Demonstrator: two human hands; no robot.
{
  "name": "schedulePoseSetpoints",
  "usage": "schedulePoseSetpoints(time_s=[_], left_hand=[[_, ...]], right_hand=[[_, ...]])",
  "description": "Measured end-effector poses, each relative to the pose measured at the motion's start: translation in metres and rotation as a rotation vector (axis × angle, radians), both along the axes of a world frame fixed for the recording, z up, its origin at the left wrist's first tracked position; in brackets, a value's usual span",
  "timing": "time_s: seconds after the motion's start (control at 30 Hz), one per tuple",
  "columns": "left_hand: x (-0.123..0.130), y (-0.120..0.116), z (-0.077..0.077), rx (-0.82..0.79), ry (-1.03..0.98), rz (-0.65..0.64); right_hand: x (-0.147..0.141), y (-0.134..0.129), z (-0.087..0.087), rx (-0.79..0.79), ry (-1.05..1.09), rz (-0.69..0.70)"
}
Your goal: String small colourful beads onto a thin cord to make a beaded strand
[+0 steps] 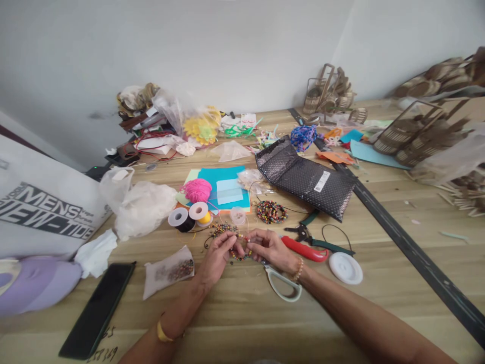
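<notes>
Between my two hands hangs a strand of small multicoloured beads (239,257), bent in a loop just above the table. My left hand (220,253) pinches it at the upper left. The fingertips of my right hand (267,246) close on its upper right part. Loose beads (223,230) lie just behind my left fingers. A coiled pile of finished-looking bead strands (271,212) rests behind my right hand. Scissors with pale handles (284,288) lie partly under my right hand, beside a red-handled tool (305,248).
Spools of black thread (181,219) and yellow thread (204,217) stand near pink yarn (197,190). A small pouch of beads (168,272) and a phone (98,308) lie left. Right are a black bubble mailer (306,177), green-handled pliers (329,245) and a white lid (345,268).
</notes>
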State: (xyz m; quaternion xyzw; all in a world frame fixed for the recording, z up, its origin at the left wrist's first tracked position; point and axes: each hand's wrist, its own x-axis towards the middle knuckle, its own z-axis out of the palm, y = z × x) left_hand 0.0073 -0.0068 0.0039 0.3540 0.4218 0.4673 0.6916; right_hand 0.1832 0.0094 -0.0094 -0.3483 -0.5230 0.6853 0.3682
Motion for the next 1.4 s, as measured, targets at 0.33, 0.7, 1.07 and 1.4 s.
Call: schedulePoseSetpoints(time_s=[0.33,0.7,1.07,1.4], left_hand=[[-0.0033,0.0002,-0.0010,0.166,0.337,-0.042],[-0.0019,-0.0026,0.0067,0.106,0.332,-0.086],[-0.0047,-0.0001,0.0003,0.143,0.360,-0.114],[-0.0016,-0.0025,0.0043,0.094,0.354,-0.083]], right_hand=[[-0.0001,-0.0014,0.0062,0.018,0.001,-0.076],[-0.0002,0.0007,0.0054,0.048,-0.014,-0.098],[-0.0009,0.0013,0.0049,0.003,0.001,-0.137],[0.0000,-0.0030,0.0098,0.014,-0.026,-0.056]])
